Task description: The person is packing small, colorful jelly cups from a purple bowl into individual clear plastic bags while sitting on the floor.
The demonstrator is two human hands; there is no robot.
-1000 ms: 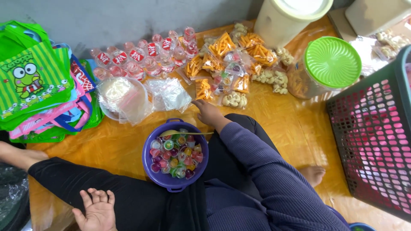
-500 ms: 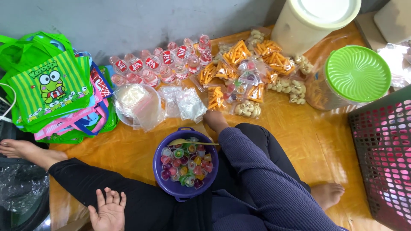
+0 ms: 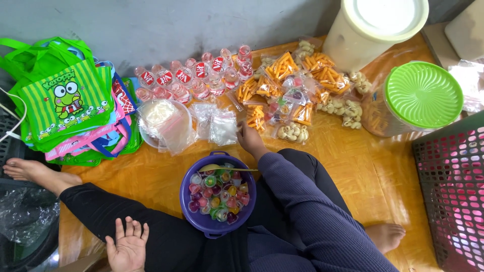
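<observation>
The right hand (image 3: 249, 138) reaches crinkly clear snack packets (image 3: 262, 118); its grip cannot be told. The left hand (image 3: 127, 248) rests open, fingers spread, on a dark trouser leg. A round purple plastic bowl (image 3: 218, 227) of glossy jelly cups sits on the shiny orange floor (image 3: 373, 166) below a grey wall.

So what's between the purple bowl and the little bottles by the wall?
In the head view, clear plastic bags lie between the purple bowl and the little bottles.

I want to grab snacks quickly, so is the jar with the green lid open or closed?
Closed. The green lid sits flat and centred over the clear jar, covering its whole mouth, with orange snacks visible through the side.
</observation>
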